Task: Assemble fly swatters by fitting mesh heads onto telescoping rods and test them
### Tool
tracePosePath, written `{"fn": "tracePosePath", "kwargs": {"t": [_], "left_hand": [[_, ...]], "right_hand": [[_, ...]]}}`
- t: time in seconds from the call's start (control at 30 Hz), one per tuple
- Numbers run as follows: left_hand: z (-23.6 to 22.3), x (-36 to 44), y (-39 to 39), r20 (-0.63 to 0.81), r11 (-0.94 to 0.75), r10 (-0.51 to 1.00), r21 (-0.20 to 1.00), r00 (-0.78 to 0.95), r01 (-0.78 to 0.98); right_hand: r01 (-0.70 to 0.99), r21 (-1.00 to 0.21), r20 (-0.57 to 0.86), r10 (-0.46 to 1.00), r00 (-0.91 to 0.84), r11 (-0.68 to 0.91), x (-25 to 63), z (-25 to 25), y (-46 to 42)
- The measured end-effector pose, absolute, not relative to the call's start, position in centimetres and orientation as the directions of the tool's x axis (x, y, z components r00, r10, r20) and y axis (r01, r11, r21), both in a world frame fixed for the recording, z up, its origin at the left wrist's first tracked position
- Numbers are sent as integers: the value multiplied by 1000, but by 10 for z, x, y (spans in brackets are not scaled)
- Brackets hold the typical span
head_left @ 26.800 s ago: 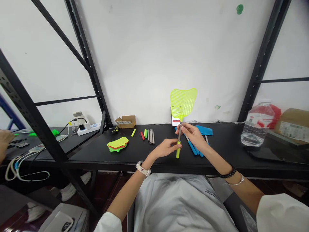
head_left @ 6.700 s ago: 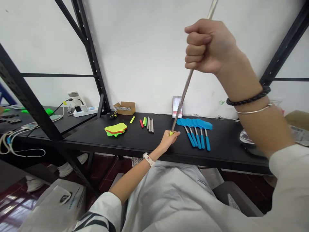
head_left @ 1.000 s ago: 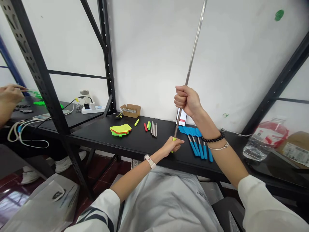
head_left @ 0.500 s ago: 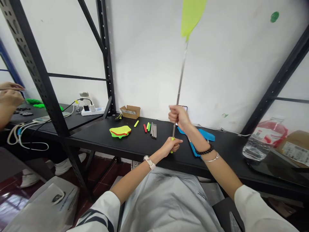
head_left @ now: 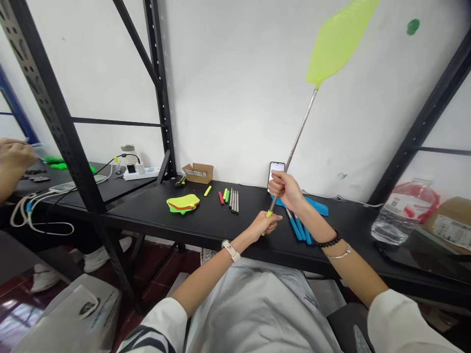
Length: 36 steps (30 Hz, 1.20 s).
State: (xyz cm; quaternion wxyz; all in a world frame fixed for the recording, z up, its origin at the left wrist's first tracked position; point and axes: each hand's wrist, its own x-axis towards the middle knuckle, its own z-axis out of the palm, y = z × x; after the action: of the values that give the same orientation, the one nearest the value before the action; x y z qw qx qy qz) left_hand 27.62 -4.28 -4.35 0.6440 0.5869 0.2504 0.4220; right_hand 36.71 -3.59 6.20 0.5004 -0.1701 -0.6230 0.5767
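Observation:
I hold a yellow-green fly swatter [head_left: 340,39] with a long metal telescopic rod [head_left: 300,132], tilted up to the right against the white wall. My left hand [head_left: 265,224] is closed round its yellow-green grip at the bottom. My right hand [head_left: 284,189] is closed round the rod just above it. Behind my hands, several blue fly swatters [head_left: 301,220] lie on the black table [head_left: 206,223].
A stack of swatter heads [head_left: 183,203], coloured grips [head_left: 223,196], metal rods [head_left: 234,201], a small cardboard box [head_left: 198,172] and a phone [head_left: 276,170] are on the table. A water bottle [head_left: 399,215] stands right. Black rack posts [head_left: 66,127] rise left. Another person's hand [head_left: 13,159] is far left.
The rod has shortened and tipped to the right, bringing the swatter head lower into view. My right hand slid down the rod toward my left hand.

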Motion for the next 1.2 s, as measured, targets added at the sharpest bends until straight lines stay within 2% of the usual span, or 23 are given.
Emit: {"fn": "tracePosePath", "kwargs": {"t": [0.13, 0.3, 0.43, 0.67, 0.77, 0.93, 1.03, 1.2], "left_hand": [[-46, 272, -41, 191, -41, 821, 960, 538, -278], [-45, 268, -43, 206, -34, 815, 950, 542, -310], [-43, 267, -46, 215, -37, 789, 952, 576, -305], [-46, 266, -46, 227, -68, 753, 960, 618, -271], [-46, 266, -47, 226, -83, 744, 965, 629, -250], [-42, 264, -50, 213, -91, 735, 972, 644, -218], [-41, 264, -52, 212, -98, 735, 973, 644, -208], [-42, 264, -51, 233, -106, 725, 968, 649, -229]], "right_hand": [[-295, -916, 389, 780, -490, 272, 369, 79, -40], [-388, -866, 470, 778, -417, 316, 376, 131, -52], [-405, -807, 572, 740, -353, 430, 385, 181, -61], [-238, -740, 667, 642, -378, 629, 386, 220, -78], [-293, -757, 644, 591, -486, 584, 391, 231, -85], [-441, -822, 569, 539, -621, 359, 403, 265, -93], [-416, -860, 510, 559, -654, 297, 402, 276, -96], [-322, -882, 468, 561, -683, 344, 387, 279, -97]]}}
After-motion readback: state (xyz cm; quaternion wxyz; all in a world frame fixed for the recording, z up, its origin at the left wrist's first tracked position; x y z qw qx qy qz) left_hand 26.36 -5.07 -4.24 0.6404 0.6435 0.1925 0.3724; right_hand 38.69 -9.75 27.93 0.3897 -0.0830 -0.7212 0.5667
